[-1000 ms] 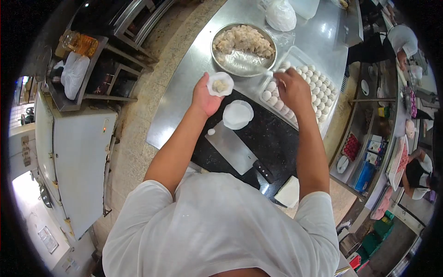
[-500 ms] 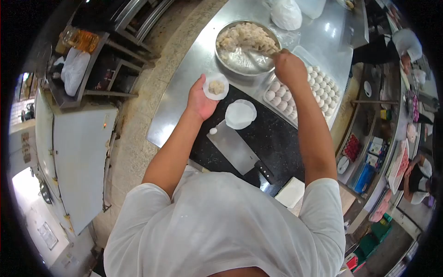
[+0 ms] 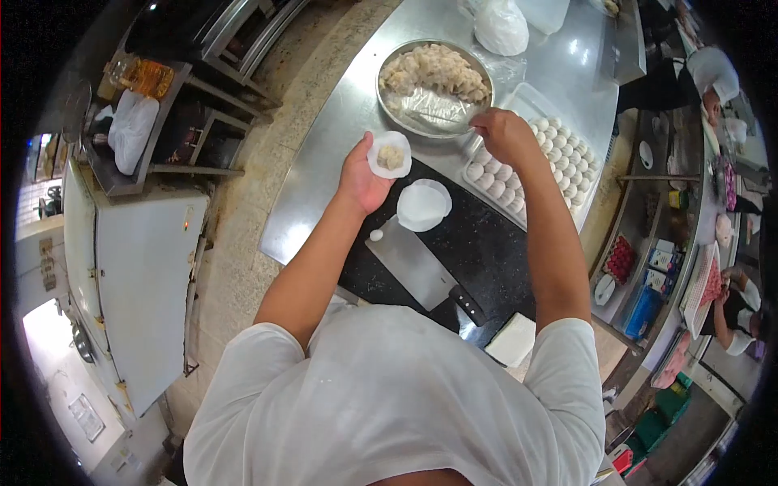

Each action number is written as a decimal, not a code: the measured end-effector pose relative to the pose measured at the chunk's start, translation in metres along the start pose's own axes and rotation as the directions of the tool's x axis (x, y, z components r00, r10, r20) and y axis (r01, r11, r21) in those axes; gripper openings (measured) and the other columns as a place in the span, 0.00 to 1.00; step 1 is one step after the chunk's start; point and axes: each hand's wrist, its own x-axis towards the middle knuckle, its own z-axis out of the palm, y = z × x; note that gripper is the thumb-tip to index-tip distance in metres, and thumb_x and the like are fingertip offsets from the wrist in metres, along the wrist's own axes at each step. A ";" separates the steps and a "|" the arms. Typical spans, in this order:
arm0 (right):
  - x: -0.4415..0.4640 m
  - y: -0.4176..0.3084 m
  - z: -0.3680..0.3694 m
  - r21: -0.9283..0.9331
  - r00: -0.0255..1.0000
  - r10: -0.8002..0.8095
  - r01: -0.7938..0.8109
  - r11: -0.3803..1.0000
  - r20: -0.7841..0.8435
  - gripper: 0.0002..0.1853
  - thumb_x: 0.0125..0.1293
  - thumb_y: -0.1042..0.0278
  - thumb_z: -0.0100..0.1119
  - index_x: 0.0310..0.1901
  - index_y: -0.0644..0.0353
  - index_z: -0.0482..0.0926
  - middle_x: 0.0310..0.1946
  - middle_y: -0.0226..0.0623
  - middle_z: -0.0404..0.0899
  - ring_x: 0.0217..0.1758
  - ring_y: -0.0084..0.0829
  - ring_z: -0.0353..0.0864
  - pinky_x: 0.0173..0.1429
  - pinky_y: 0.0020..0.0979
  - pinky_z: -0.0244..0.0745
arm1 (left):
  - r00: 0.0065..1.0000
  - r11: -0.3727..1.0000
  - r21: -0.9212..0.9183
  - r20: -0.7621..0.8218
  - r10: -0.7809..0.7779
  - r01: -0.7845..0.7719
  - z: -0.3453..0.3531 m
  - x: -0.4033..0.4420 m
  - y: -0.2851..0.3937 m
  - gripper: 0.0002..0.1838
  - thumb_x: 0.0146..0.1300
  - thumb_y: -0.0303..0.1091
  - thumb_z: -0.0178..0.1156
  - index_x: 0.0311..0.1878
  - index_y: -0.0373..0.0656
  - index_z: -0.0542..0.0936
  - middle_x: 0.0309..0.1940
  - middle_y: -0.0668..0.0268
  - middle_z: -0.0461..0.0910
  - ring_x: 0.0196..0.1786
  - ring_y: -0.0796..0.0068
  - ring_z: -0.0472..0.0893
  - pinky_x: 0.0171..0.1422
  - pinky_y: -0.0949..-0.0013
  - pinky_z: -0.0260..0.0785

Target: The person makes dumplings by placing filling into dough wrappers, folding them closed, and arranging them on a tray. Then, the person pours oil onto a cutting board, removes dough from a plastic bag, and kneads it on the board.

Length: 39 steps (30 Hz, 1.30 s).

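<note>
**One topped wrapper (image 3: pixel 395 172) held flat, right hand (image 3: pixel 509 138) lowered along the bowl (image 3: pixel 399 112)**

Half a second ago, the right hand was held at about three o'clock of the bowl, with a slim utensil angled into the heaped filling (image 3: pixel 433 69). Now it has been lowered to about four o'clock, just beside the rim and above part of the tray (image 3: pixel 525 99) of white balls (image 3: pixel 571 158). Its fingers are curled inward; whether they are clamped on the utensil cannot be told, since no tool is clearly shown.

The wrapper is borne on the left hand (image 3: pixel 365 178), at seven o'clock from the bowl. The thumb is kept apart at the wrapper's edge, while the other fingers are mostly hidden beneath it. A dab of filling is seen at its middle, as it was a moment before, and no fold has been made. From this, the wrapper is judged to be loaded and unsealed, with the reach into the bowl eased off.

At five o'clock from the wrapper, a stack of wrappers (image 3: pixel 424 205) is set on the black board (image 3: pixel 486 251), and below it lies a cleaver (image 3: pixel 413 263), with a small white ball (image 3: pixel 376 235) by its blade's far corner.
</note>
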 end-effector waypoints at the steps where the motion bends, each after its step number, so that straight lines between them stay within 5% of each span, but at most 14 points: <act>1: -0.003 0.001 -0.002 0.038 0.999 -0.031 0.031 0.999 0.013 0.09 0.62 0.74 0.58 0.41 0.58 0.87 0.38 0.47 0.85 0.43 0.50 0.84 0.48 0.44 0.78 | 1.000 1.000 0.003 -0.005 0.007 -0.007 -0.001 0.001 0.001 0.27 0.77 0.51 0.47 0.64 0.37 0.72 0.61 0.55 0.77 0.64 0.58 0.76 0.71 0.53 0.65; 10: -0.037 -0.002 -0.021 0.405 0.997 -0.076 0.075 0.911 -0.015 0.12 0.61 0.74 0.63 0.46 0.57 0.87 0.36 0.44 0.86 0.40 0.45 0.85 0.46 0.39 0.79 | 0.999 0.999 0.003 -0.036 0.035 -0.035 0.004 0.014 0.005 0.28 0.78 0.51 0.45 0.64 0.35 0.71 0.63 0.53 0.76 0.67 0.55 0.74 0.73 0.51 0.64; 17: -0.076 -0.028 -0.003 0.265 0.989 -0.101 0.126 0.956 -0.106 0.11 0.58 0.77 0.63 0.43 0.54 0.86 0.39 0.38 0.80 0.42 0.43 0.83 0.45 0.40 0.78 | 0.986 0.992 0.039 0.113 -0.126 0.122 0.017 0.003 0.007 0.29 0.79 0.52 0.42 0.65 0.33 0.70 0.62 0.50 0.76 0.66 0.53 0.75 0.73 0.51 0.66; 23: -0.088 -0.057 -0.031 0.123 0.981 -0.038 0.062 0.990 -0.188 0.12 0.55 0.77 0.64 0.41 0.53 0.86 0.36 0.36 0.79 0.42 0.42 0.83 0.45 0.41 0.79 | 0.995 0.997 0.049 0.080 -0.063 0.059 0.015 -0.007 0.006 0.29 0.79 0.52 0.42 0.64 0.33 0.71 0.60 0.50 0.77 0.64 0.54 0.76 0.72 0.52 0.67; 26: -0.087 -0.057 -0.024 0.088 0.960 -0.156 0.180 0.980 -0.231 0.12 0.55 0.77 0.64 0.40 0.53 0.86 0.36 0.36 0.80 0.41 0.43 0.83 0.44 0.42 0.79 | 0.984 0.996 0.061 0.163 -0.073 0.064 0.024 -0.018 0.010 0.27 0.78 0.53 0.45 0.63 0.38 0.71 0.60 0.54 0.77 0.64 0.57 0.75 0.72 0.51 0.64; 29: -0.081 -0.058 -0.029 0.176 0.957 -0.053 0.107 0.979 -0.286 0.11 0.56 0.74 0.64 0.41 0.52 0.86 0.36 0.36 0.80 0.41 0.43 0.83 0.44 0.43 0.79 | 0.994 0.993 0.021 0.010 0.113 -0.113 0.027 -0.024 0.015 0.28 0.77 0.53 0.46 0.63 0.35 0.72 0.59 0.53 0.78 0.64 0.56 0.76 0.71 0.51 0.66; 31: -0.069 -0.059 -0.031 0.138 0.911 0.220 -0.182 0.974 -0.349 0.09 0.57 0.72 0.64 0.41 0.56 0.86 0.37 0.39 0.81 0.40 0.44 0.83 0.44 0.43 0.79 | 0.989 0.989 0.024 0.028 0.142 -0.143 0.028 -0.036 0.022 0.28 0.77 0.52 0.47 0.62 0.36 0.72 0.59 0.54 0.78 0.64 0.56 0.76 0.71 0.51 0.66; 32: -0.055 -0.053 -0.021 0.139 0.907 0.224 -0.185 0.973 -0.357 0.09 0.57 0.72 0.64 0.41 0.56 0.86 0.37 0.39 0.81 0.40 0.44 0.83 0.44 0.43 0.79 | 0.985 0.986 0.027 0.050 0.165 -0.167 0.031 -0.041 0.025 0.27 0.77 0.52 0.48 0.62 0.36 0.72 0.60 0.54 0.78 0.64 0.56 0.76 0.72 0.51 0.66; 34: -0.032 -0.041 0.020 -0.136 0.932 0.346 -0.359 0.923 -0.105 0.09 0.59 0.69 0.64 0.40 0.60 0.86 0.39 0.44 0.81 0.45 0.46 0.83 0.47 0.43 0.78 | 0.980 0.987 0.023 0.120 0.158 -0.162 0.037 -0.054 0.024 0.27 0.77 0.52 0.48 0.62 0.36 0.72 0.60 0.54 0.78 0.65 0.56 0.76 0.72 0.51 0.66; 35: -0.037 -0.046 0.034 -0.123 0.928 0.356 -0.368 0.922 -0.111 0.09 0.59 0.69 0.64 0.40 0.60 0.86 0.39 0.44 0.81 0.45 0.46 0.83 0.47 0.43 0.78 | 0.970 0.987 0.012 0.186 0.154 -0.159 0.040 -0.061 0.025 0.27 0.77 0.51 0.48 0.62 0.36 0.72 0.60 0.54 0.77 0.65 0.56 0.76 0.73 0.50 0.65; 37: -0.032 -0.068 0.039 -0.094 0.929 0.161 -0.202 0.975 -0.333 0.09 0.59 0.68 0.66 0.40 0.61 0.85 0.42 0.48 0.81 0.50 0.48 0.81 0.51 0.44 0.77 | 0.963 0.984 0.010 0.210 0.170 -0.176 0.054 -0.081 0.025 0.27 0.77 0.51 0.48 0.63 0.35 0.72 0.61 0.54 0.77 0.66 0.56 0.75 0.73 0.50 0.65; 39: -0.053 -0.106 0.022 0.208 0.854 0.025 0.097 0.973 -0.519 0.10 0.55 0.69 0.70 0.40 0.59 0.84 0.45 0.47 0.79 0.52 0.49 0.78 0.54 0.44 0.76 | 0.952 0.984 -0.020 0.253 0.174 -0.174 0.057 -0.099 0.029 0.30 0.76 0.53 0.48 0.65 0.33 0.69 0.64 0.52 0.75 0.68 0.54 0.74 0.74 0.50 0.64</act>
